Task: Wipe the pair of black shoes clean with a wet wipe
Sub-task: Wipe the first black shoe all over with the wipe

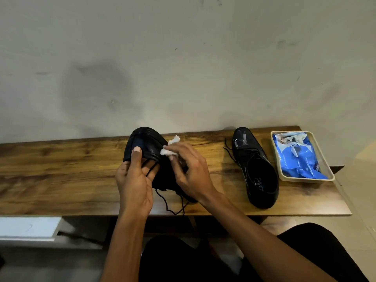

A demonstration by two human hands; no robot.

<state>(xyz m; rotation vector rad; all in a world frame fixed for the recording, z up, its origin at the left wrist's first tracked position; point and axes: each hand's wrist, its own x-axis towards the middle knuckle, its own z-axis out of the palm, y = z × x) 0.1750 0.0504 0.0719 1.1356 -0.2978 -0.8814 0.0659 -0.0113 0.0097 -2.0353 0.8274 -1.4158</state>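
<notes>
Head view looks down on a long wooden bench (61,171) with a dark brown grain, standing against a plain grey-white wall (183,58) that carries some scuffs and dark smudges. Below the front edge of the bench a white ledge (28,226) shows at the left, and the person's dark trousers (183,261) fill the bottom.

The held shoe (145,144) is lifted a little over the middle of the bench. Its long axis runs away from the person, the toe pointing toward the wall and tilted up, and its loose laces (173,204) hang down to the wood. The left hand (134,180) grips this shoe from the left side, with the thumb pressed on the upper. The right hand (189,171) pinches a crumpled white wipe (169,148) and holds it against the right side of the toe.

The second shoe (256,169) stands on the bench to the right, well apart from the first, toe to the wall and heel to the person, the opening facing up. The print on its insole is too small to read.

Just beside it, at the right end, a beige tray (325,165) holds a blue wipes pack (301,159); of the white writing only "mee" can be read.
</notes>
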